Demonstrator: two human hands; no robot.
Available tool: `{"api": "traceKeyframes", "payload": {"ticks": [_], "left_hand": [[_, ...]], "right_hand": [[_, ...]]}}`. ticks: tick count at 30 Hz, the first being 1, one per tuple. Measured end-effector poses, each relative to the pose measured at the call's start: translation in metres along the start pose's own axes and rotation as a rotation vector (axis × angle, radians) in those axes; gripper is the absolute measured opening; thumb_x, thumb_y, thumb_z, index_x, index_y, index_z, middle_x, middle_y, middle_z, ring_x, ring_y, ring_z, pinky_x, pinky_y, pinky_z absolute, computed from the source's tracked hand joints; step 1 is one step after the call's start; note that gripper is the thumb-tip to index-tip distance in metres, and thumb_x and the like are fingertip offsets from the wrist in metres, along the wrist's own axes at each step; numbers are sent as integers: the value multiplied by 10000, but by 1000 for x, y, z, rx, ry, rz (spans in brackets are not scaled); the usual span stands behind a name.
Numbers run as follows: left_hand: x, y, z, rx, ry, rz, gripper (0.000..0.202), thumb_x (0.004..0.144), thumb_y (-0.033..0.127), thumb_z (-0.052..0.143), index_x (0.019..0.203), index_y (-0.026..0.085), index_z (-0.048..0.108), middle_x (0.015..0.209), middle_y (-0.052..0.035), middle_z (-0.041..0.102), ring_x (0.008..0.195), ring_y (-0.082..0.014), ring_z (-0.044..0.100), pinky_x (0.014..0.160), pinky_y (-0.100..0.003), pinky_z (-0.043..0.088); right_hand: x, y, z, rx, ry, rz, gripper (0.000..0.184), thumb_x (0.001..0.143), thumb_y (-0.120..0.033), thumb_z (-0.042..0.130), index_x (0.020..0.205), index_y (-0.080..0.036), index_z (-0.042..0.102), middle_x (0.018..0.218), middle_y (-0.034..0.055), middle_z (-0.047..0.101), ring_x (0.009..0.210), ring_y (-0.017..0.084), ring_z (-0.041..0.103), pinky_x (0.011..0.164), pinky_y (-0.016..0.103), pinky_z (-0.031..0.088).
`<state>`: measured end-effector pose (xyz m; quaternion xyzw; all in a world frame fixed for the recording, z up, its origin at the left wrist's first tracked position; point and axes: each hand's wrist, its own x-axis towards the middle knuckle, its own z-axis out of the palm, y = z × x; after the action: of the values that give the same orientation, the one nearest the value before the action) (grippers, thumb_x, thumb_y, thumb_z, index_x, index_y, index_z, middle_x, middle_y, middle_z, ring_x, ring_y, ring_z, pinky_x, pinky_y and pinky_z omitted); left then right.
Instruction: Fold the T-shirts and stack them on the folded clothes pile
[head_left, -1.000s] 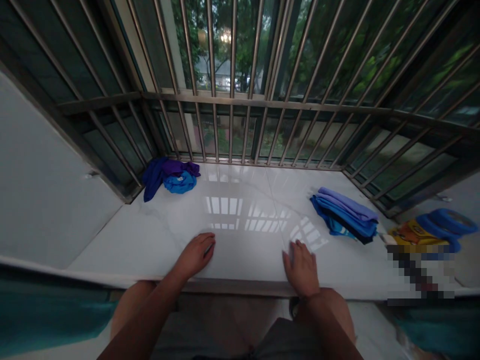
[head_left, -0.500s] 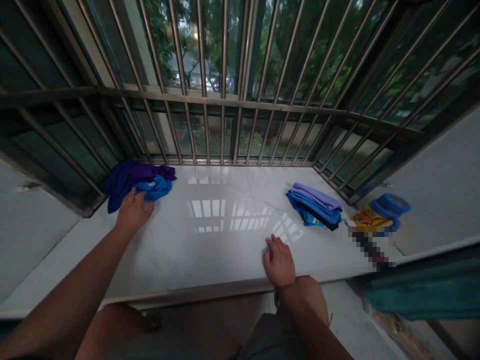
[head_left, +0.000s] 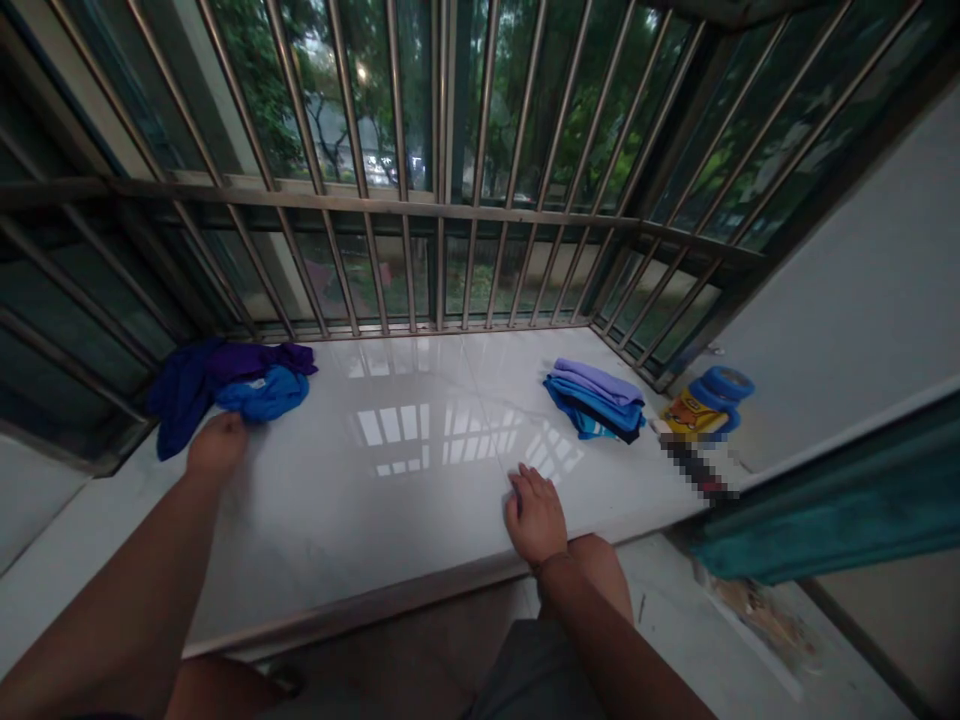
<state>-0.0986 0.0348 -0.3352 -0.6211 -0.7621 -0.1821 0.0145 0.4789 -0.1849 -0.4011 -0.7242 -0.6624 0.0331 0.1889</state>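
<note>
At the left end of the white sill [head_left: 420,520], my left hand [head_left: 216,447] is closed at the near edge of a bright blue garment [head_left: 270,393]; the fingertips are partly hidden. That garment lies crumpled against a purple garment [head_left: 240,362] and a dark blue garment [head_left: 182,395]. My right hand [head_left: 537,512] rests palm down near the front edge of the sill, fingers stretched out and holding nothing. Beyond it to the right sits a stack of folded clothes [head_left: 596,400], lilac on top, with blue and dark layers beneath.
A blue and yellow plastic jar [head_left: 703,405] stands at the right end of the sill, beside a blurred-out dark object [head_left: 697,470]. Metal window bars [head_left: 442,210] enclose the back and sides. A teal curtain [head_left: 832,500] hangs at the right.
My left hand has gone from spread fingers to closed at the blue garment's near edge. The view has turned slightly right. My right hand stays on the sill.
</note>
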Motion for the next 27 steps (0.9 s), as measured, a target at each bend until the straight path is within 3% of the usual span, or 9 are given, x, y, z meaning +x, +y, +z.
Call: {"api": "traceKeyframes", "payload": {"ticks": [3,6,8,12,15,17,21,24,27], "left_hand": [[-8,17,-8,-118,-7,73,611,1120,396,248,1305,72,732,1370,-148,784,1338,-300,688,1216,-507,565],[-47,45,-3,-263,-72,263,542,1076,467,374,1231,163,795,1338,-119,836,1300,-292,745,1227,-478,579],[-96,65,8,-369,-122,437,487,1063,481,446,1160,202,832,1280,-136,863,1228,-310,795,1170,-476,632],[-226,98,30,-504,-209,681,407,1116,357,482,1157,251,872,1198,-122,884,1109,-282,838,1013,-419,710],[-311,108,30,-527,-276,711,368,1131,280,508,1263,264,851,1238,-118,866,1154,-268,822,1039,-420,703],[-347,106,23,-535,-256,636,308,1124,288,559,1279,260,824,1332,-133,831,1267,-283,790,1106,-444,680],[-367,89,12,-507,-124,465,244,1137,287,542,1192,254,777,1467,-141,763,1371,-284,750,1162,-454,650],[-357,73,12,-393,-29,438,347,1118,305,586,1442,254,701,1612,-154,686,1477,-316,691,1240,-523,594],[-339,62,20,-258,-24,462,700,1005,307,707,1677,223,532,1713,-183,613,1585,-394,601,1293,-637,526]], "right_hand": [[1,1,0,-10,1,-3,482,1045,-194,528,1471,-176,753,1708,150,636,1615,351,569,1379,588,377],[1,1,1,-16,7,-7,475,1054,-202,521,1467,-166,754,1705,154,637,1613,358,570,1378,588,377],[0,2,3,-15,19,-13,469,1058,-207,520,1461,-167,756,1696,153,646,1608,351,573,1380,577,371],[0,5,7,-26,49,-42,459,1071,-225,506,1446,-154,761,1677,173,659,1587,361,588,1360,593,387],[2,10,7,-42,67,-71,452,1084,-244,499,1438,-149,765,1659,186,671,1564,376,605,1338,606,408],[3,9,8,-62,63,-72,455,1090,-252,500,1441,-129,763,1663,212,660,1563,401,601,1332,630,408],[-9,-21,14,-56,-44,-156,586,1054,-145,492,1617,-113,653,1708,245,605,1598,404,568,1327,662,411],[-33,-72,22,48,-190,-419,867,942,-4,514,1773,-251,493,1815,174,496,1659,318,507,1365,591,390],[-55,-125,28,144,-261,-515,845,962,-38,597,1743,-358,541,1676,134,653,1593,331,568,1384,638,341]]}}
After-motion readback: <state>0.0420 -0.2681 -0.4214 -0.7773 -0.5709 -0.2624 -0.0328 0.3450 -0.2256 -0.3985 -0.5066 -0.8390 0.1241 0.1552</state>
